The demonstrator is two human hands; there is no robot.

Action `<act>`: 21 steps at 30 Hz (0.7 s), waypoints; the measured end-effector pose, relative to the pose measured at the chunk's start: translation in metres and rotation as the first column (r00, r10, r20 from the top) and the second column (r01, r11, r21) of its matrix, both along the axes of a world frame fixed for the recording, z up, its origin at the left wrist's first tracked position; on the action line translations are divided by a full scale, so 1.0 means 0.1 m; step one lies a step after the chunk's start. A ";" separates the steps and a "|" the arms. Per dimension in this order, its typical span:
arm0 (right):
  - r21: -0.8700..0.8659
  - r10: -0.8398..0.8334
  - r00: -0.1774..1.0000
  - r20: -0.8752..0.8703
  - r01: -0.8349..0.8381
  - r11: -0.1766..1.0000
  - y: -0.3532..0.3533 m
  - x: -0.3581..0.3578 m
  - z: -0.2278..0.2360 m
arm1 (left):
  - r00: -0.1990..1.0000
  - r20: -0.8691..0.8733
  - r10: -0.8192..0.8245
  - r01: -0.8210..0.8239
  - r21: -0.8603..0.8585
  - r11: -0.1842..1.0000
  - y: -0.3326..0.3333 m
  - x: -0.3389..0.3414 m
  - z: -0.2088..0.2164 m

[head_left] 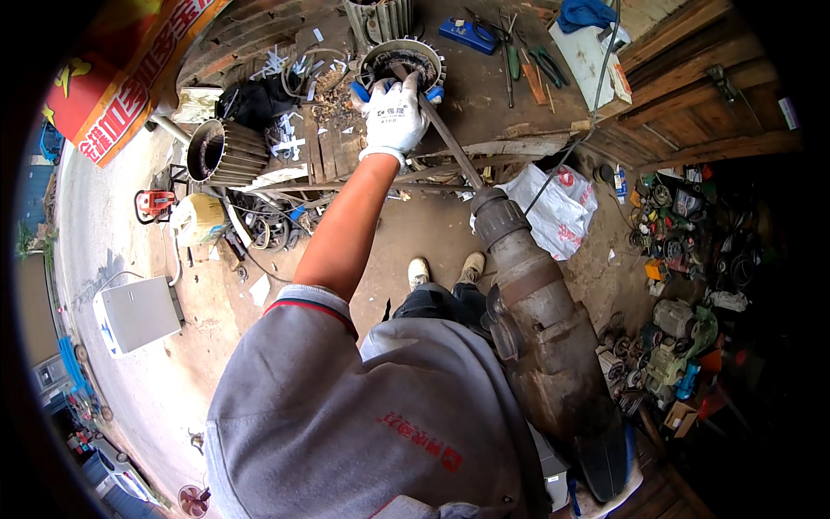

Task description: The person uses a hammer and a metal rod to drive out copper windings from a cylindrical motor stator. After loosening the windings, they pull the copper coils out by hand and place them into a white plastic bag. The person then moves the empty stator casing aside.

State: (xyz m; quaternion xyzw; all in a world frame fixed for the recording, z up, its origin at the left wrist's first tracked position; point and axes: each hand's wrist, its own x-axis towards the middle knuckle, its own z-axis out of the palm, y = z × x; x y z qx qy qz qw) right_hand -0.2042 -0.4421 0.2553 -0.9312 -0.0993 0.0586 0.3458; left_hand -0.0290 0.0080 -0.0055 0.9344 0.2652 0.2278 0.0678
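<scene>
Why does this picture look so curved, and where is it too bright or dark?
In the head view, the wide fisheye lens bends straight edges near the rim; also there, the road at the left looks bright and pale, the parts heap at the right fades into deep shadow, and the gloved left hand looks reasonably sharp.

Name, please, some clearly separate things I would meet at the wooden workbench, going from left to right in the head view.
Open-ended grey ribbed metal cylinder, white-gloved left hand, blue rectangular box, slim tool with green handle, pliers with dark green handles.
</scene>
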 end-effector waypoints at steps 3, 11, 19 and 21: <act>-0.001 0.001 1.000 0.004 -0.001 1.000 0.02 0.01 0.00 | 0.999 0.032 0.003 -0.004 0.012 1.000 -0.01 0.02 -0.03; -0.013 0.021 1.000 0.008 -0.021 1.000 0.13 0.10 0.01 | 0.991 0.136 0.014 -0.019 0.039 0.999 -0.03 0.03 -0.03; -0.024 0.028 1.000 0.011 -0.028 0.999 0.16 0.16 -0.01 | 0.987 0.152 0.048 -0.049 0.001 0.999 -0.06 0.07 -0.04; -0.030 0.028 1.000 0.012 -0.028 0.999 0.16 0.19 0.01 | 0.983 0.178 0.038 -0.038 -0.002 0.999 -0.04 0.08 -0.07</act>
